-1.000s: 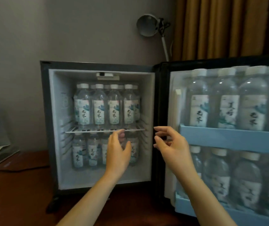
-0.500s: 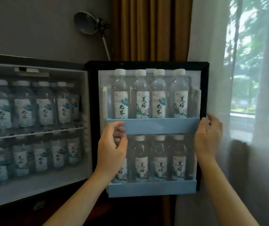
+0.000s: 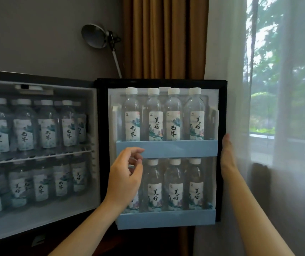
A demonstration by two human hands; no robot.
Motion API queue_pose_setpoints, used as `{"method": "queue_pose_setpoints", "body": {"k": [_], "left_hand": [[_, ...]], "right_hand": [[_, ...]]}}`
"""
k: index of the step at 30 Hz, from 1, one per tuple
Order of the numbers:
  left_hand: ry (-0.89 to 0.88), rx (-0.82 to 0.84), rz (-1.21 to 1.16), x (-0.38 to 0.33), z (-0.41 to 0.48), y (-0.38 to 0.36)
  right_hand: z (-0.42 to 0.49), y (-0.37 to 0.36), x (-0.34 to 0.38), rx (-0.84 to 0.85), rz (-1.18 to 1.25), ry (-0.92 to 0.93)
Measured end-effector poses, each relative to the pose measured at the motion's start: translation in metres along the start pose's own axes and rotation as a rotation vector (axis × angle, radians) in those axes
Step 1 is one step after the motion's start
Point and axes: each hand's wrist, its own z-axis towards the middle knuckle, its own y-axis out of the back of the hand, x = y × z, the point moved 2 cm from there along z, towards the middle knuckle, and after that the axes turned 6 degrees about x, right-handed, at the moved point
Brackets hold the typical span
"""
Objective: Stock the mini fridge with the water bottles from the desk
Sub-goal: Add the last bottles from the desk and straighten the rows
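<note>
Head view: water bottles (image 3: 173, 115) stand upright, long axis vertical, white caps up, labels facing the camera. One row sits in the upper door rack (image 3: 199, 149), with another cap showing behind it. A second row (image 3: 174, 185) sits in the lower door rack (image 3: 166, 219). More bottles (image 3: 48, 126), blurred, fill the mini fridge (image 3: 94, 182) cabinet on the left, above and below its wire shelf (image 3: 37, 157). Neither hand carries a bottle and no loose bottle is in frame. Judgement: stocking looks complete or nearly so. The door (image 3: 222, 108) is swung fully open, hinge side next to the cabinet, free edge to the right. Right hand (image 3: 226, 156) lies straight along that free edge, touching it at upper-rack height; whether any fingers hook behind the edge is not visible. Left hand (image 3: 125, 178) hangs in front of the lower rack's leftmost bottle, fingers loosely curled, holding nothing. Judgement: if closing comes next, the right hand is the nearer one to the free edge, the swing goes left toward the cabinet, and the left hand sits in that path. Upright bottles held by the rack fronts should ride the swing without tipping. Behind: desk lamp (image 3: 94, 36), brown curtain (image 3: 164, 37), sheer curtain (image 3: 227, 52).
</note>
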Motion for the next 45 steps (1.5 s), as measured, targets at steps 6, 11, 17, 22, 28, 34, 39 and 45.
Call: {"method": "queue_pose_setpoints", "body": {"k": [6,11,17,22,28,34,39,45], "left_hand": [[-0.234,0.087,0.009,-0.051,0.011,-0.032],[-0.419,0.133,-0.006,-0.092,0.021,-0.038],[-0.525,0.062,-0.012,-0.114,0.019,0.001],[-0.556,-0.051,0.111,-0.127,0.016,0.053],[-0.581,-0.148,0.229,-0.144,0.001,0.116],[-0.566,-0.139,0.383,-0.141,-0.030,0.161],[-0.482,-0.191,0.385,-0.120,-0.045,0.217],[-0.259,-0.265,0.653,-0.088,-0.063,0.293]], "right_hand": [[-0.032,0.018,0.014,-0.081,-0.064,0.067],[-0.072,0.033,0.045,-0.052,-0.145,0.242],[-0.109,0.016,0.108,0.145,-0.021,0.580],[-0.147,-0.015,0.153,0.422,0.126,0.744],[-0.201,-0.068,0.186,0.633,0.247,0.773],[-0.247,-0.135,0.198,0.813,0.373,0.838],[-0.280,-0.210,0.200,0.744,0.249,0.937],[-0.312,-0.287,0.194,0.714,0.109,0.943]]}}
